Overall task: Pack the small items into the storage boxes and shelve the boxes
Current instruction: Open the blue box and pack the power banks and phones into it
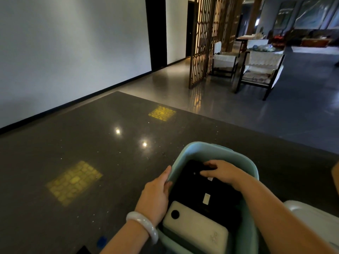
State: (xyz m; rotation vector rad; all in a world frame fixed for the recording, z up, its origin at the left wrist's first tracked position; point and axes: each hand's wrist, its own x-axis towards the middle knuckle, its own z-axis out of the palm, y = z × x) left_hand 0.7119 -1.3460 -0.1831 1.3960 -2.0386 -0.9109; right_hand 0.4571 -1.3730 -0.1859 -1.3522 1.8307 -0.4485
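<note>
A pale green storage box (211,151) stands on the dark stone counter (91,162) near its front edge. Inside lie a white power bank (196,230) with a black round button, and black items (216,195) bearing small white labels. My left hand (156,193) grips the box's left rim, thumb outside and fingers curled over the edge. My right hand (222,171) reaches into the box from the right, its fingers resting on a black item at the far end. Whether those fingers hold that item is unclear.
A white box (311,219) sits just right of the green one. A blue spot (101,241) and a dark object's corner (84,251) lie at the counter's front edge. Beyond the counter stand a wooden lattice screen (201,43) and two chairs (256,68).
</note>
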